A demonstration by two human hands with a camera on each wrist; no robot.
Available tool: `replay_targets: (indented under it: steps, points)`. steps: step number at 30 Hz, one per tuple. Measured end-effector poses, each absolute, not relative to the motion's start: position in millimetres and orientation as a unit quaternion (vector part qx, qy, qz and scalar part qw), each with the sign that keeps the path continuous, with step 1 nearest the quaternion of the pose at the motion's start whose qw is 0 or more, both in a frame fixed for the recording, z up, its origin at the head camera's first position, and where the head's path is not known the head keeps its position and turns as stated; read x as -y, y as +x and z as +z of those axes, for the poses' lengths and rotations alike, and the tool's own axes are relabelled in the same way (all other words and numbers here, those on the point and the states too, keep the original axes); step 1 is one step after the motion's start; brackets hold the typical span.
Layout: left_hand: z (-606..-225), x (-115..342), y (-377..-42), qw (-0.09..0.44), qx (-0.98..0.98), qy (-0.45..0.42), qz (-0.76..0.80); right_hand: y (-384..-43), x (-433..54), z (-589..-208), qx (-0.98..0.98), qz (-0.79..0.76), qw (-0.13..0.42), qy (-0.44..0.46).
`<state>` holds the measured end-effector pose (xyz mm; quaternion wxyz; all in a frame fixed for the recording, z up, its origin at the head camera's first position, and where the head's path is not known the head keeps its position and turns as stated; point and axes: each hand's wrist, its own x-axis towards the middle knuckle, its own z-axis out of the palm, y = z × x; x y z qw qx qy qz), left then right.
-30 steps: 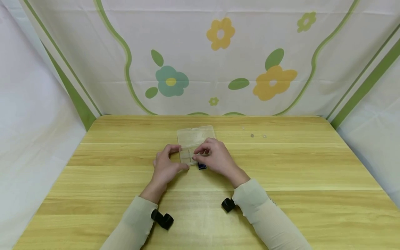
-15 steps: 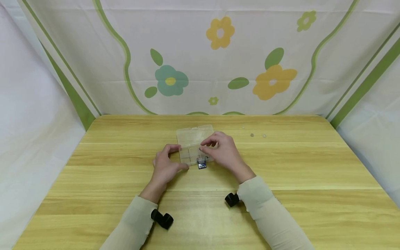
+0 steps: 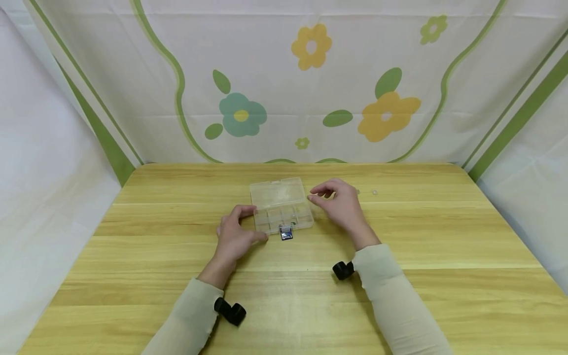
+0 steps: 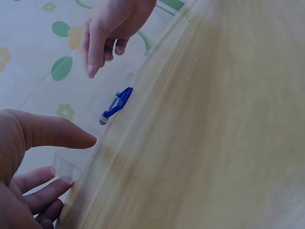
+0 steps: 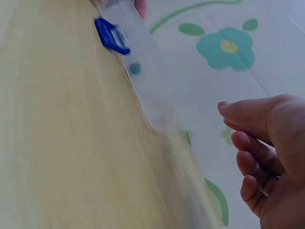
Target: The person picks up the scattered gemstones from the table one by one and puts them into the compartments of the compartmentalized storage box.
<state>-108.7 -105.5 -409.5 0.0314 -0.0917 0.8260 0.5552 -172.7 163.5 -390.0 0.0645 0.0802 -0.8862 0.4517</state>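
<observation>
A clear plastic compartment box (image 3: 284, 214) sits on the table with its lid (image 3: 277, 193) folded back. My left hand (image 3: 237, 234) grips the box's left end, thumb at the front edge and fingers at the back corner. A blue latch (image 3: 286, 232) hangs from the front edge. Inside the box, a small dark green piece (image 5: 135, 68) shows through the wall in the right wrist view. My right hand (image 3: 339, 204) is in the air to the right of the box, fingers loosely curled, thumb close to the index fingertip, nothing visible between them.
Small round pieces lie beyond my right hand, one pale (image 3: 374, 192) and one darker (image 3: 358, 192) partly by the knuckles. The wooden table (image 3: 177, 187) ends at a flower-printed cloth (image 3: 275, 74) at the back. White cloth also hangs at both sides.
My right hand has lifted off the box's compartments and moved right and back, uncovering the latch and right compartments; it now covers one of the small pieces. My left hand stays on the box.
</observation>
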Motion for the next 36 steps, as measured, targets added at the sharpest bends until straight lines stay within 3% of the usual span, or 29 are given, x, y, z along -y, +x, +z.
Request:
replay_targets:
  steps: [16, 36]
  points:
    - [-410, 105, -109, 0.034, -0.825, -0.098, 0.555, -185, -209, -396, 0.887, 0.458, 0.065, -0.013]
    - [-409, 105, -108, 0.033, -0.823, -0.097, 0.558, -180, -259, -405, 0.854, 0.465, 0.156, -0.175]
